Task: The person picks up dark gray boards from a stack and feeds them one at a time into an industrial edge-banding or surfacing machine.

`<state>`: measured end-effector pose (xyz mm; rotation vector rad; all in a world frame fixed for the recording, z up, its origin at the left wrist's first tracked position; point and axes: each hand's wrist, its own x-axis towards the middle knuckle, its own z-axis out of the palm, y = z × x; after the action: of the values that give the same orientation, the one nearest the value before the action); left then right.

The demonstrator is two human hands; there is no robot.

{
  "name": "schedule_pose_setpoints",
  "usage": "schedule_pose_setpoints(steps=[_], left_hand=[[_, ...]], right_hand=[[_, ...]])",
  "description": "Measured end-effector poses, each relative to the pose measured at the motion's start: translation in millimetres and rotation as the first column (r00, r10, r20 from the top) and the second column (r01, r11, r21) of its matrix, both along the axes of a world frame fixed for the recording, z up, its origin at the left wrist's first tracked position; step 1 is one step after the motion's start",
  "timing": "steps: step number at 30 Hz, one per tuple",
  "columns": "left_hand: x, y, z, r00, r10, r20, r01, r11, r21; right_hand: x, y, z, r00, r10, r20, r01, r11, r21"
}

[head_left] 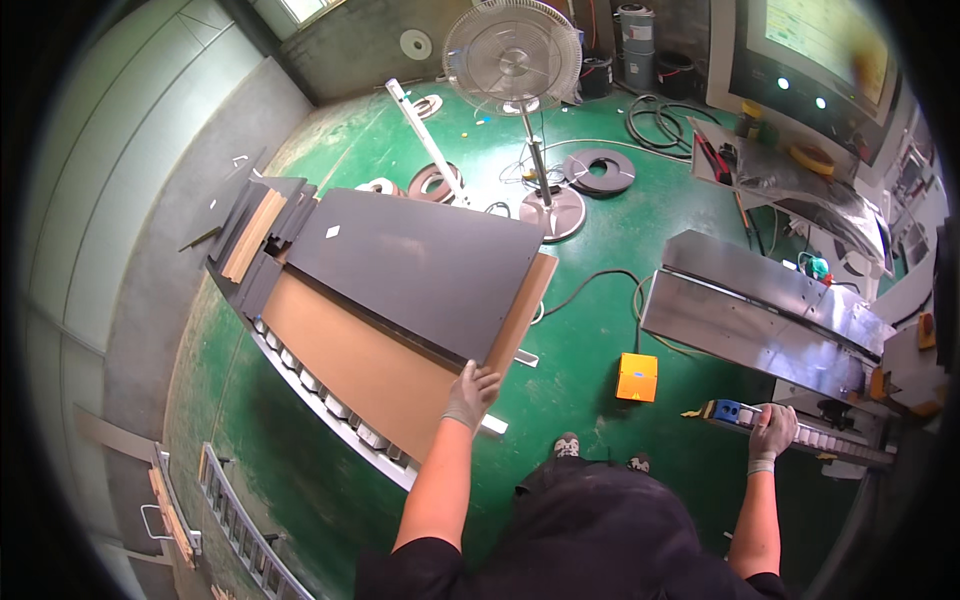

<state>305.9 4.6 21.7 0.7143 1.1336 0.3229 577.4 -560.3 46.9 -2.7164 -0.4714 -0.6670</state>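
Observation:
My left hand (pixel 470 393), in a pale work glove, is closed on the near corner of a dark grey panel (pixel 420 262). That panel lies at an angle over a brown board (pixel 352 352), whose near-left part shows bare. On the right, my right hand (pixel 773 432), also gloved, lies over a narrow roller rail (pixel 830 440) with its fingers curled down on it. A blue end piece (pixel 722 411) caps the rail just left of that hand. What the right palm touches is hidden.
A roller conveyor (pixel 335 405) carries the boards. Ahead stands a pedestal fan (pixel 513 65) among coils of edge band (pixel 598 172). An orange box (pixel 637 377) with a cable sits on the green floor, left of a metal machine table (pixel 760 315). A ladder-like rail (pixel 245 525) lies lower left.

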Motion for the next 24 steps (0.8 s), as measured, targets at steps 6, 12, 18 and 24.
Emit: schedule_pose_setpoints(steps=[6,12,18,24], left_hand=[[11,15,-9,0.989,0.109,0.103,-0.084,0.972,-0.221],[27,-1,-25,0.957,0.272,0.102,-0.243,0.941,-0.234],[-10,-19,-10,0.968,0.179,0.175,-0.156,0.978,-0.138],[-105,-77,1,0.989,-0.131,0.069,0.143,0.962,-0.234]], right_hand=[[6,3,7,0.986,-0.028,-0.164,0.014,0.996,-0.084],[1,20,25,0.955,-0.089,-0.284,0.050,0.989,-0.142],[-17,68,32,0.953,-0.056,-0.299,0.027,0.994,-0.102],[-38,132,39,0.918,0.053,-0.393,-0.086,0.994,-0.067]])
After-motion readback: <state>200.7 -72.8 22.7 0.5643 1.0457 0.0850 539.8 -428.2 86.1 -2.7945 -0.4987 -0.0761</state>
